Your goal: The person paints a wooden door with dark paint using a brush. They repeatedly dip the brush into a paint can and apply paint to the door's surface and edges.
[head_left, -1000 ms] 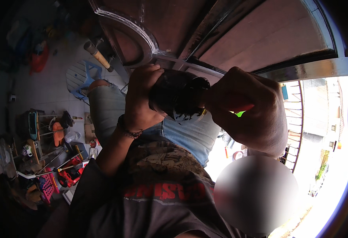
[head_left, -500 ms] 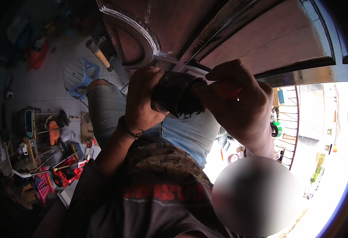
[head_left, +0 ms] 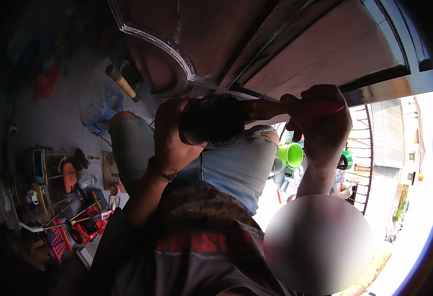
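My left hand (head_left: 169, 129) is wrapped round a dark, paint-smeared container (head_left: 211, 122), held over my lap. A paintbrush (head_left: 265, 109) with a red handle lies sideways in the closed fingers of my right hand (head_left: 322, 118). Its bristle end sits at the container's right rim; shadow hides whether the tip is inside. Just beyond both hands stands a brown panelled wooden door (head_left: 320, 59), with a pale, worn-looking curved moulding on its left part.
A light blue plastic stool (head_left: 94, 106) stands at the left, near my knee. Farther left lie an orange sandal (head_left: 70, 175), a red toy vehicle (head_left: 83, 229) and other clutter. Beyond my right knee are a bright green bucket (head_left: 290, 155) and a metal railing (head_left: 367, 148).
My right hand has moved up and to the right, drawing the paintbrush out from the container, so more of it shows. The container has shifted slightly left and turned its opening away.
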`<action>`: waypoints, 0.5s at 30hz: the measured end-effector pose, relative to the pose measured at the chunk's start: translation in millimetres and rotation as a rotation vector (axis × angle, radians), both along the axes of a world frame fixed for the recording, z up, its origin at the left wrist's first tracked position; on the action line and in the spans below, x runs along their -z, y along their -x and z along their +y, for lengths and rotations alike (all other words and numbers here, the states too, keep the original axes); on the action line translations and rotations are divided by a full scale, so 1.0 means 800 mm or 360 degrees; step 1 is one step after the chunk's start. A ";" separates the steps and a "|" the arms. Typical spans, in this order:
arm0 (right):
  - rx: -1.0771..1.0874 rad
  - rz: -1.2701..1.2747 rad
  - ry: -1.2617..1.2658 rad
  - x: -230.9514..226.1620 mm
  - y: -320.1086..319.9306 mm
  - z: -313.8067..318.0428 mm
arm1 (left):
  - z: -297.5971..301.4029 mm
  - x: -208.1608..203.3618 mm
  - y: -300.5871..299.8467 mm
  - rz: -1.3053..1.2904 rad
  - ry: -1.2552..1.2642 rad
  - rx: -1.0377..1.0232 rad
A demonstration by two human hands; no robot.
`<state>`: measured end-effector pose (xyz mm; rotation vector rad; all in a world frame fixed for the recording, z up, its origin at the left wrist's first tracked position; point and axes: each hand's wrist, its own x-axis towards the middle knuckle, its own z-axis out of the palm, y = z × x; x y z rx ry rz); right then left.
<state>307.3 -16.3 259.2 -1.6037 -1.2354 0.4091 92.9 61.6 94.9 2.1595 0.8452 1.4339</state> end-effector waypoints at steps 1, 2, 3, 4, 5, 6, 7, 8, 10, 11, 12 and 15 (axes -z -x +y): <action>-0.0006 0.0295 -0.0165 0.005 -0.014 -0.006 | -0.001 0.000 -0.002 -0.0023 0.0059 0.0000; -0.0015 0.0584 -0.0339 0.012 -0.028 -0.014 | -0.004 0.001 -0.004 -0.0047 0.0117 0.0005; 0.0056 0.0790 -0.0385 0.019 -0.042 -0.022 | -0.004 0.006 -0.005 -0.0041 0.0135 0.0005; 0.0120 0.0985 -0.0442 0.024 -0.055 -0.029 | -0.004 0.011 -0.006 -0.0041 0.0156 -0.0004; 0.0232 0.1191 -0.0513 0.031 -0.069 -0.038 | -0.005 0.017 -0.005 -0.0016 0.0178 0.0002; 0.0323 0.1404 -0.0590 0.030 -0.081 -0.048 | -0.005 0.023 -0.008 -0.0058 0.0292 0.0072; 0.0469 0.1488 -0.0739 0.035 -0.094 -0.059 | -0.006 0.031 -0.012 -0.0089 0.0397 0.0139; 0.0584 0.1578 -0.0901 0.044 -0.109 -0.068 | -0.008 0.043 -0.012 -0.0146 0.0526 0.0203; 0.0787 0.1248 -0.1192 0.040 -0.128 -0.067 | -0.013 0.058 -0.007 -0.0233 0.0679 0.0234; 0.0804 0.1203 -0.1340 0.025 -0.127 -0.063 | -0.014 0.064 -0.003 -0.0243 0.0700 0.0215; 0.0844 0.1148 -0.1471 0.015 -0.129 -0.064 | -0.016 0.073 0.000 -0.0214 0.0691 0.0204; 0.0800 0.0612 -0.1785 -0.001 -0.137 -0.055 | -0.022 0.113 0.002 -0.0197 0.0776 0.0209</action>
